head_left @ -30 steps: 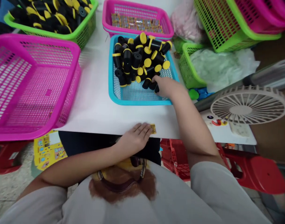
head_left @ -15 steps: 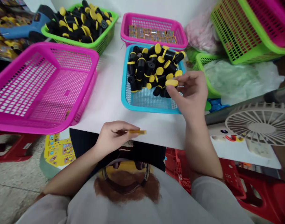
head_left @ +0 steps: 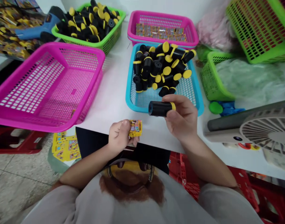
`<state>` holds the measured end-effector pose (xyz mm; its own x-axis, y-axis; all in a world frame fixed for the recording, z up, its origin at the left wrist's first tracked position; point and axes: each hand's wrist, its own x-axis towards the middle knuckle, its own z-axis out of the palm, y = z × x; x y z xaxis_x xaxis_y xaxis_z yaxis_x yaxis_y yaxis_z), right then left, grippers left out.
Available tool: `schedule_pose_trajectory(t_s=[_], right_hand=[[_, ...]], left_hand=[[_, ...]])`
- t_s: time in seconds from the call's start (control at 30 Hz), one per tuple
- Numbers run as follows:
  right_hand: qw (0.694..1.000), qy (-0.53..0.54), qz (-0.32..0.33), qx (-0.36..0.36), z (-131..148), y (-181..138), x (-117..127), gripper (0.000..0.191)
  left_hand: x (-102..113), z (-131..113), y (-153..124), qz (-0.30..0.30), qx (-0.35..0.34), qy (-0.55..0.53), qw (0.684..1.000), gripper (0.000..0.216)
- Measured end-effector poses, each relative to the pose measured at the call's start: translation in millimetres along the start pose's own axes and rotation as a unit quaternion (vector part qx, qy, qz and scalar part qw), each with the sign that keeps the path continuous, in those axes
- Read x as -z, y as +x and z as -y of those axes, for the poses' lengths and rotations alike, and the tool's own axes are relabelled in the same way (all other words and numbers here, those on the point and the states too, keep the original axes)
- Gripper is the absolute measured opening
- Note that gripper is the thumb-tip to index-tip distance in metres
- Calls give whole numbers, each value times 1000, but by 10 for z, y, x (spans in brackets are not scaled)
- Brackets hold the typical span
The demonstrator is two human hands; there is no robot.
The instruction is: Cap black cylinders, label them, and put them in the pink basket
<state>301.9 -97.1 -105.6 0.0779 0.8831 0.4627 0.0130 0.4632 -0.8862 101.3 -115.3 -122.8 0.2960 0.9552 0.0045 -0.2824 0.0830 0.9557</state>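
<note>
My right hand [head_left: 182, 116] is closed around the yellow-rimmed end of a black cylinder [head_left: 159, 109], which lies sideways over the front rim of the blue basket [head_left: 136, 107]. The cylinder's other end shows a dark round opening. In the blue basket, several similar black cylinders with yellow caps [head_left: 167, 71] are heaped. My left hand [head_left: 120, 135] pinches a small yellow printed box [head_left: 135, 128], which looks flattish, near the table's front edge. Its printed face is turned up, with the thumb on its left side. The box and the cylinder are apart.
At left stands a pink basket [head_left: 100, 70]; behind it, a green basket [head_left: 109, 39] holds more cylinders. A far pink basket [head_left: 193, 26] holds rows of small packs. A blue tool [head_left: 37, 31] lies far left. At right are a fan [head_left: 270, 133] and plastic bags [head_left: 249, 77].
My right hand has drawn the black cylinder out of the heap, toward me and level. My left hand has turned the yellow box so its printed face shows. The view has shifted slightly.
</note>
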Motion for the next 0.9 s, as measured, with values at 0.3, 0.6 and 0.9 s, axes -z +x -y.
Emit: schedule_pose_trajectory(t_s=[0.3,0.6,0.9], right_hand=[[996,72,59,-1,208,-79,-142,27],[991,98,91,-24,155,-168,-213,28],[993,10,119,24,169,-118,-141,34]], left_hand=[[-139,-119,100,-49,18,-12,999,91],[-129,-99,57,-44,-11,4,999,97],[250,-158,32,-32,-339,296,892,69]])
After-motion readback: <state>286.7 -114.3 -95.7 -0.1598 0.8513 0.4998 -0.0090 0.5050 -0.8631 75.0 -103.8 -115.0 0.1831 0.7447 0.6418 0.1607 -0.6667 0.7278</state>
